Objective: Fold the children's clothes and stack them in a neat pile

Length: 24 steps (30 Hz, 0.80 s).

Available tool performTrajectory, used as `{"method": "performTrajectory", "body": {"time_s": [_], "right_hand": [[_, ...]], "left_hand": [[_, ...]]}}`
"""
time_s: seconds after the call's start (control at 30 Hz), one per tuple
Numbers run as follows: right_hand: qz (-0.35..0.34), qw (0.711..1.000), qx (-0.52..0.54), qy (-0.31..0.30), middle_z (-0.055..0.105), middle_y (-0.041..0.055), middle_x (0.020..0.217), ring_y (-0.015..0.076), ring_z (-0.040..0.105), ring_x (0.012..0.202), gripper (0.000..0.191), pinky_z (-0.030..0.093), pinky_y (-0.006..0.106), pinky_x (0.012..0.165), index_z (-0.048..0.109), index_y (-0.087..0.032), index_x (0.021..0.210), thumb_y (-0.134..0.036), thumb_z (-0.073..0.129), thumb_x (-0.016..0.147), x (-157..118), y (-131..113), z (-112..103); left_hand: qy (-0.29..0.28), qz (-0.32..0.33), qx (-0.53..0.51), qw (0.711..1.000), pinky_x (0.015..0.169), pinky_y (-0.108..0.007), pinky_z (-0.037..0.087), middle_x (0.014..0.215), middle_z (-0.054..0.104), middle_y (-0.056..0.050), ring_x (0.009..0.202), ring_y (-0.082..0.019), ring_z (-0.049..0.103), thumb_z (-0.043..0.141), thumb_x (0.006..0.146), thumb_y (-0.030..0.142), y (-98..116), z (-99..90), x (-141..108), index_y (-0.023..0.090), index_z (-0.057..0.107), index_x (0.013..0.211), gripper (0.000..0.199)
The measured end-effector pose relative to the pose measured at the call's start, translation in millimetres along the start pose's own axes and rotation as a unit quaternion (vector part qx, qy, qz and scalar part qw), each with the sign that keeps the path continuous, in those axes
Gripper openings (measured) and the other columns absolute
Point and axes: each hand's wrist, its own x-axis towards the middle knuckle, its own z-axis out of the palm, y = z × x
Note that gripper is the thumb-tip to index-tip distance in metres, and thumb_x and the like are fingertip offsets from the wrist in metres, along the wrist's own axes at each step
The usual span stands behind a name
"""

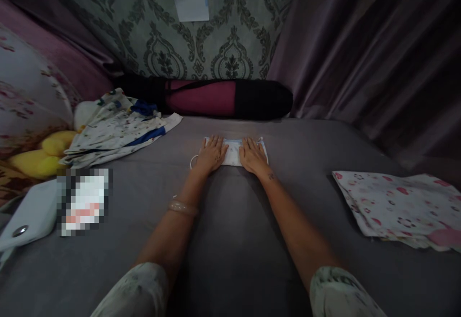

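A white face mask point(232, 155) with a pale blue upper edge lies flat on the grey sheet point(230, 221). One white ear loop sticks out past its left end. My left hand point(212, 153) rests palm down on the mask's left part, fingers stretched out and pointing away from me. On the right part lies my right hand point(253, 154), also palm down with its fingers extended. Between the two hands the middle of the mask shows. What lies under the palms is hidden.
A long black and maroon bag point(201, 98) lies along the patterned wall. Printed cloth point(115, 127) is heaped at left, near a yellow plush thing point(43, 156), a white device point(34, 213) and a blurred-out item point(86, 201). Folded heart-print cloth point(399, 206) lies at right.
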Motion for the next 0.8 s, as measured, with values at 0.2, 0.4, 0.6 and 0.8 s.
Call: {"method": "performTrajectory", "body": {"time_s": [0.2, 0.4, 0.6, 0.8], "right_hand": [[0.015, 0.999, -0.005, -0.032, 0.03, 0.0128, 0.156, 0.0259, 0.023, 0.145, 0.056, 0.014, 0.047, 0.117, 0.032, -0.011, 0.15, -0.035, 0.021, 0.101, -5, -3, 6], [0.013, 0.999, -0.009, -0.035, 0.03, 0.0133, 0.156, 0.026, 0.022, 0.145, 0.057, 0.014, 0.047, 0.117, 0.032, -0.011, 0.15, -0.036, 0.021, 0.1, -4, -1, 6], [0.001, 1.0, 0.002, -0.011, 0.031, 0.0148, 0.156, 0.0261, 0.023, 0.145, 0.056, 0.013, 0.048, 0.117, 0.032, -0.011, 0.15, -0.035, 0.021, 0.101, -3, -7, -1], [-0.046, 0.998, 0.028, -0.023, 0.03, 0.0106, 0.157, 0.0229, 0.022, 0.145, 0.054, 0.016, 0.042, 0.118, 0.035, -0.011, 0.149, -0.03, 0.023, 0.099, -5, -17, 4]], "left_hand": [[-0.064, -0.012, -0.009, 0.998, 0.119, -0.047, 0.014, 0.158, 0.026, -0.01, 0.147, -0.024, 0.02, 0.017, 0.101, 0.045, 4, 1.4, -5, 0.015, 0.03, 0.151, 0.06], [-0.051, -0.007, -0.006, 0.999, 0.119, -0.047, 0.014, 0.158, 0.027, -0.011, 0.146, -0.025, 0.022, 0.015, 0.101, 0.045, 2, 3.5, -4, 0.014, 0.031, 0.15, 0.061], [-0.001, 0.005, 0.004, 1.0, 0.119, -0.052, 0.011, 0.155, 0.034, -0.011, 0.145, -0.025, 0.026, 0.016, 0.101, 0.043, 9, 2.3, -2, 0.015, 0.036, 0.148, 0.058], [-0.014, 0.041, -0.005, 0.999, 0.119, -0.047, 0.015, 0.155, 0.035, -0.009, 0.145, -0.022, 0.026, 0.018, 0.101, 0.034, 20, 13.3, 0, 0.015, 0.036, 0.148, 0.054]]}}
